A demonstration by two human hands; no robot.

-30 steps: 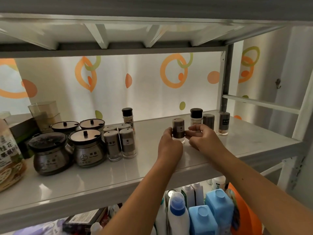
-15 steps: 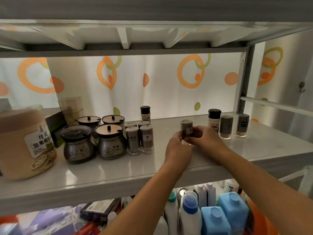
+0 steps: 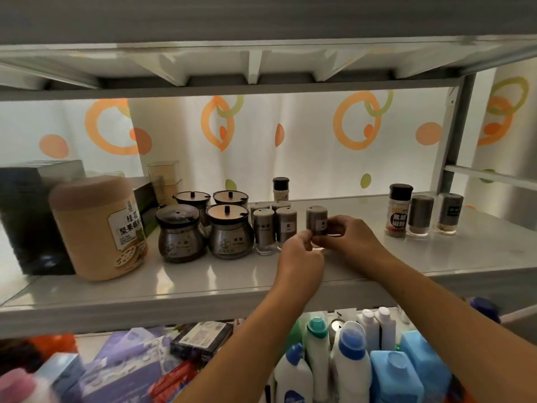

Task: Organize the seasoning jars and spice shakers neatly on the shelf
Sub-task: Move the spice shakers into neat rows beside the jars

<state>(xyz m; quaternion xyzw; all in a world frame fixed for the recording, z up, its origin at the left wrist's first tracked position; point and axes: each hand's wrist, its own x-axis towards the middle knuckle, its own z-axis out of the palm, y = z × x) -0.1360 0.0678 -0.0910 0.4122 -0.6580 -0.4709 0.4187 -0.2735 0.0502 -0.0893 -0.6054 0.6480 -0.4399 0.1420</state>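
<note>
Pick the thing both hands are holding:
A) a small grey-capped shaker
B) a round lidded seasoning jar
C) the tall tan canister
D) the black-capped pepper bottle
A: the left hand and right hand both pinch the grey-capped shaker, near its base, on the shelf.

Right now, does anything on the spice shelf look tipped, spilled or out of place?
Nothing tipped or spilled. Three stragglers stand apart at the right end of the shelf: a pepper bottle and two shakers, away from the grouped jars on the left. The left hand and right hand hold another shaker beside that group.
</note>
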